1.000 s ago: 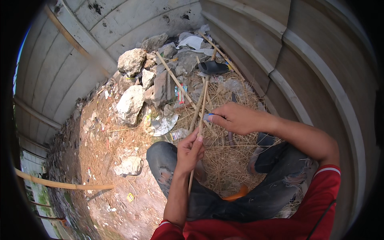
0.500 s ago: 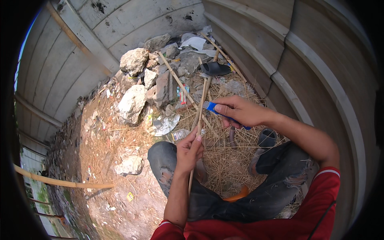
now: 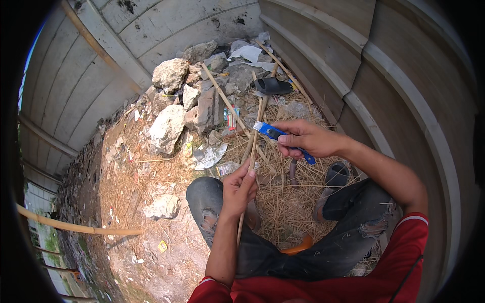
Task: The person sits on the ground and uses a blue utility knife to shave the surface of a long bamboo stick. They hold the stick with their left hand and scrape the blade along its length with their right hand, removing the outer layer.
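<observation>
My left hand is closed around a thin bamboo strip, the thumb lying along it. The strip slants from my lap up and away between my knees. In my right hand, up and to the right of the left one, is a blue utility knife with dark grip parts. Its pale blade end points left and overlaps the strip in view; I cannot tell whether they touch. Its blue tail sticks out below my fingers.
Rough rocks are piled ahead, with bamboo sticks and a dark slipper beside them. Straw and shavings cover the ground between my legs, with an orange object there. A corrugated wall rises close on the right.
The knife has turned in my right hand, so its blade end now sits higher and further left and its tail hangs lower. My left hand stays on the strip.
</observation>
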Demonstrator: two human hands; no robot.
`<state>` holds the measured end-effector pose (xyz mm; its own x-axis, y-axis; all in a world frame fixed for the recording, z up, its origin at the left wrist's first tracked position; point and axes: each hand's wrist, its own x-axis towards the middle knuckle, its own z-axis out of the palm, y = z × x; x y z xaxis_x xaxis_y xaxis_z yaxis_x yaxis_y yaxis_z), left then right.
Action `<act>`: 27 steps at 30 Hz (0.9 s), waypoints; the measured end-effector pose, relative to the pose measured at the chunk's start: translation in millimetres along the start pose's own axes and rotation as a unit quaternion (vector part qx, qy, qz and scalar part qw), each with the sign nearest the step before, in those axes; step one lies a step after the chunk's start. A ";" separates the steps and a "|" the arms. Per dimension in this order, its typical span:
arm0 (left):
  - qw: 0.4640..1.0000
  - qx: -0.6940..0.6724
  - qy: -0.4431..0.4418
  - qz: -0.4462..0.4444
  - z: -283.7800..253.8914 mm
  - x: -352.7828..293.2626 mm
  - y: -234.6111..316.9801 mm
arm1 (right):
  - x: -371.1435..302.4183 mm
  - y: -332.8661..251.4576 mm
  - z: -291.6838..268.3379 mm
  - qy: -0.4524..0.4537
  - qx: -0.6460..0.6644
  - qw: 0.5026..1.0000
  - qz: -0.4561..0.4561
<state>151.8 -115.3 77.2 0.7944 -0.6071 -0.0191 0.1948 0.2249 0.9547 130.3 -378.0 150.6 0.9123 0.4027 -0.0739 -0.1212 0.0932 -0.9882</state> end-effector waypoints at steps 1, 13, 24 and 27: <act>1.000 0.000 -0.001 0.000 0.8 0.5 -0.1 | 0.4 0.9 -4.5 -0.001 0.004 1.000 0.005; 1.000 -0.014 -0.012 -0.013 -2.7 -1.5 0.6 | 1.8 -6.6 5.6 0.103 -0.232 0.967 0.003; 1.000 0.006 0.001 -0.003 2.0 -0.7 3.7 | -2.6 -12.7 7.2 0.107 -0.201 0.973 0.034; 1.000 0.003 -0.001 -0.003 0.7 -1.1 3.7 | -2.5 -14.0 8.2 0.099 -0.181 0.978 0.039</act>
<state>151.3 -114.4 81.0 0.7915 -0.6107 -0.0238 0.1958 0.2164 0.9565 126.5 -372.9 165.7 0.9680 0.2081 -0.1404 -0.0802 -0.2735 -0.9585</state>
